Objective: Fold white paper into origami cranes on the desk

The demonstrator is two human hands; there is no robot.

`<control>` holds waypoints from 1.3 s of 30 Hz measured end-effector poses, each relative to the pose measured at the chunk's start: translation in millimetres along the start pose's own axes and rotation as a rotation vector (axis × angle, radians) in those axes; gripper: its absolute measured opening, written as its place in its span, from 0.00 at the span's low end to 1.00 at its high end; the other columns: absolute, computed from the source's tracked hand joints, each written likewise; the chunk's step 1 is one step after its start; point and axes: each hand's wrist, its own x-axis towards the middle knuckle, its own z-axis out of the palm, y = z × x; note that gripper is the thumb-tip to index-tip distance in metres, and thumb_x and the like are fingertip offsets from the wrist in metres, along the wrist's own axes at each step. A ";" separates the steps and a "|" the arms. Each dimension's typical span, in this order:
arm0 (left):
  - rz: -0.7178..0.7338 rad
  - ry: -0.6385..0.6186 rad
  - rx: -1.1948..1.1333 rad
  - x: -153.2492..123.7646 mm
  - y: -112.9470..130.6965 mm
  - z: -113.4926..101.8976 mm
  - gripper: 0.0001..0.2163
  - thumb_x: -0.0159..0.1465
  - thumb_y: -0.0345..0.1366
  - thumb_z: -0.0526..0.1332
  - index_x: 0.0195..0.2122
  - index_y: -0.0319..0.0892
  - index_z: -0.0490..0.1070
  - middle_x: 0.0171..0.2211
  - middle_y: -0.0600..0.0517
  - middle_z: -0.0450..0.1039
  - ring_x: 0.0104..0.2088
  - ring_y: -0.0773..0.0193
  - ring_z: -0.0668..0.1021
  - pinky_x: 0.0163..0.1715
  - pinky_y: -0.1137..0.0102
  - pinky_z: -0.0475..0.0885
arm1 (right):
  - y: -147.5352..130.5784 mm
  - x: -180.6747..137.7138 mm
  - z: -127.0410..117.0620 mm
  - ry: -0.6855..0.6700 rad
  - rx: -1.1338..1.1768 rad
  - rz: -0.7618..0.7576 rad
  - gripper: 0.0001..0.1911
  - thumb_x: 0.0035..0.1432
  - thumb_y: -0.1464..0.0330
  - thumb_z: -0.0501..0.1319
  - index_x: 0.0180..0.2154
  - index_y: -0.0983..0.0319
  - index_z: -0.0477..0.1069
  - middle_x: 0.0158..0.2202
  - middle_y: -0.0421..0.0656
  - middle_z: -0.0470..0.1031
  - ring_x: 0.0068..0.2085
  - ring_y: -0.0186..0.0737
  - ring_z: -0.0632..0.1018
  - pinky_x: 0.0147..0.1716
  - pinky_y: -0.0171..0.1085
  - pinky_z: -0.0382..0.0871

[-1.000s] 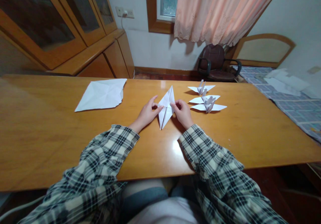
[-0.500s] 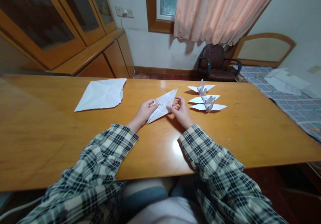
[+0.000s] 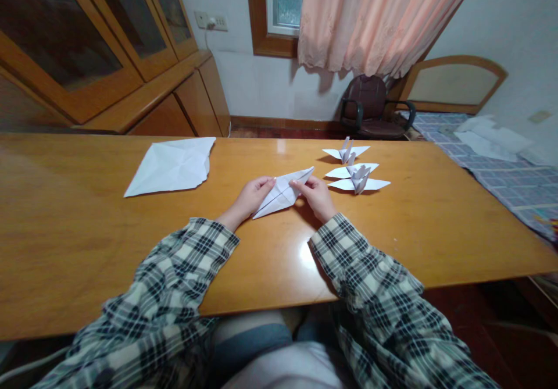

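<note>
A long, narrow diamond of folded white paper (image 3: 281,191) lies slanted on the wooden table (image 3: 78,243), its far tip pointing up and right. My left hand (image 3: 249,198) pinches its left edge near the middle. My right hand (image 3: 317,197) grips its right edge just below the far tip. Both arms wear plaid sleeves. Three finished white paper cranes sit just right of my right hand: one at the back (image 3: 346,153), and two close together (image 3: 358,178) in front of it.
A creased, unfolded white sheet (image 3: 171,166) lies at the table's back left. Wooden cabinets stand along the left wall. Beyond the table are a dark armchair (image 3: 370,107), a pink curtain and a bed with papers (image 3: 497,139) at right.
The folded paper has turned from standing almost straight away from me to lying slanted, tip toward the right. Both hands kept hold and shifted with it.
</note>
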 end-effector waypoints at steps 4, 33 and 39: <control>0.024 0.022 0.054 0.3 1.0 0.0 0.26 0.58 0.60 0.59 0.35 0.38 0.77 0.33 0.49 0.78 0.35 0.59 0.76 0.37 0.68 0.71 | 0.7 -1.0 0.1 0.016 -0.019 0.001 0.17 0.44 0.55 0.72 0.28 0.62 0.77 0.25 0.40 0.76 0.27 0.33 0.72 0.26 0.34 0.67; 0.181 0.006 0.317 -3.1 5.9 -0.9 0.19 0.65 0.50 0.53 0.29 0.40 0.72 0.27 0.53 0.73 0.31 0.63 0.73 0.32 0.71 0.66 | -3.2 0.8 -5.3 0.267 0.049 0.018 0.23 0.48 0.47 0.65 0.24 0.62 0.72 0.19 0.35 0.64 0.21 0.29 0.64 0.19 0.31 0.58; 0.190 0.019 0.351 -2.4 7.2 -0.7 0.19 0.65 0.50 0.53 0.28 0.40 0.71 0.26 0.53 0.72 0.30 0.63 0.73 0.31 0.70 0.66 | -0.7 1.1 -4.1 0.320 0.113 0.036 0.25 0.49 0.45 0.64 0.20 0.60 0.66 0.19 0.36 0.67 0.21 0.32 0.68 0.22 0.34 0.65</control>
